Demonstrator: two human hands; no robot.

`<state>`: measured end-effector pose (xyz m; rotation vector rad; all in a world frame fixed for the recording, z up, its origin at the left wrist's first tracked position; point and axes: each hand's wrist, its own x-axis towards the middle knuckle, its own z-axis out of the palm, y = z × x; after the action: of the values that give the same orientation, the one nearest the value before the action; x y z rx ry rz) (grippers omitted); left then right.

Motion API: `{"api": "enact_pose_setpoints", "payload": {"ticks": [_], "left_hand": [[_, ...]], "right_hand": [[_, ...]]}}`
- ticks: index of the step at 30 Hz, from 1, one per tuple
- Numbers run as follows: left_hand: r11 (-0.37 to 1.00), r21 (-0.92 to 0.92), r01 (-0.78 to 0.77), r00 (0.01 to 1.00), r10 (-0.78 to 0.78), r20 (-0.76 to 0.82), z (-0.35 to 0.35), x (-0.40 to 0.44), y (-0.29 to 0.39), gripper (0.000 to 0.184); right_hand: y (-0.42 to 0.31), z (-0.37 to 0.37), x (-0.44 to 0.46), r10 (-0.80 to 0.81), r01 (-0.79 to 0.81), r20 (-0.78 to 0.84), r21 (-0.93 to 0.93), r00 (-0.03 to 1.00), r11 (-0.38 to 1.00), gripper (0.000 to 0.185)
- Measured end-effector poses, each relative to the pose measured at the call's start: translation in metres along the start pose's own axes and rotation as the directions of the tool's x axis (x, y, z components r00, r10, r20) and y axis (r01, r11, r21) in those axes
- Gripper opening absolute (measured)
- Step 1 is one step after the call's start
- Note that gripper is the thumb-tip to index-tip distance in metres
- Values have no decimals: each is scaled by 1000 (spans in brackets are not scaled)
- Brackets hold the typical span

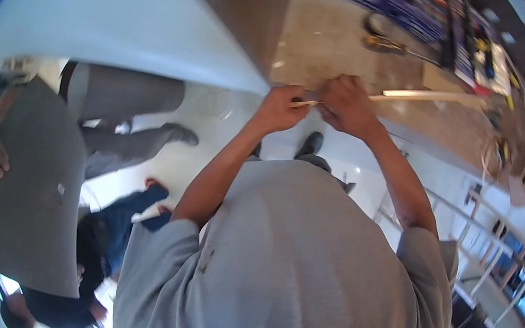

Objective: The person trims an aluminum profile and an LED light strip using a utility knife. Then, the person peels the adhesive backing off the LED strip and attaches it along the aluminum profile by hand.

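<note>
My left hand [280, 108] is closed at the edge of the wooden worktop [321, 35], its fingers round one end of a thin light-coloured strip [308, 103]. Close on its right, my right hand [349, 106] is also closed on the strip, fingers bent over it. A longer pale strip [430, 95] lies along the worktop to the right of my right hand; whether it is the same piece, I cannot tell. Beyond my right hand, a screwdriver [386, 45] with a yellow and black handle rests on the worktop.
Purple packaging [398, 12] and assorted tools lie at the back right. A roll of dark tape [377, 24] is beside the screwdriver. A person in grey [31, 185] stands at the left, with others nearby. Metal racks [485, 249] stand at the lower right.
</note>
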<state>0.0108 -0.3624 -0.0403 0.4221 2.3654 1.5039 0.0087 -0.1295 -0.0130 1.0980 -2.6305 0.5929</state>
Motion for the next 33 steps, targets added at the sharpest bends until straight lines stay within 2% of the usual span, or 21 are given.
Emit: {"api": "enact_pose_setpoints", "payload": {"ticks": [4,6,7,10,11,13,14,16,19,27,30,32,33], "left_hand": [[999,41,-24,997,27,-78,4,3,0,13],[993,-110,31,998,-36,-42,4,3,2,14],[993,-108,39,997,-46,-60,6,3,-1,14],[960,-269,80,995,-92,-34,9,3,-5,15],[959,-272,82,995,-96,-38,7,0,-5,15],[995,-72,-63,990,54,-128,10,0,-1,11],[993,-91,-75,992,64,-112,12,-1,-1,11],[978,-204,43,997,-57,-61,12,-2,-2,9],[957,-287,52,996,-70,-53,14,-2,-7,6],[957,-283,69,998,-69,9,10,-5,-9,7],[965,-261,-24,998,6,-68,5,-7,-7,9],[925,-375,57,998,-65,-8,2,-7,-12,11],[925,-377,54,998,-61,-7,1,-7,-14,11]], "right_hand": [[0,7,1,-58,58,-12,18,998,998,33],[0,8,4,-78,78,-18,2,997,997,34],[-1,6,5,-59,59,-5,-3,998,998,34],[-2,9,7,-39,39,13,-14,999,999,34],[-2,9,7,-23,24,21,-28,1000,999,33],[-4,9,9,-36,36,0,-34,999,999,32],[-4,6,8,-49,48,-27,-41,998,998,31],[-2,5,6,-40,39,-6,-51,999,998,30],[-3,6,8,-41,41,11,-43,999,998,27],[-5,5,9,-57,56,-5,-64,998,996,25],[-4,5,8,-56,55,-24,-43,998,998,28],[-3,5,6,-53,52,-30,-24,998,998,29],[-2,5,6,-53,53,-34,-1,998,999,31]]}}
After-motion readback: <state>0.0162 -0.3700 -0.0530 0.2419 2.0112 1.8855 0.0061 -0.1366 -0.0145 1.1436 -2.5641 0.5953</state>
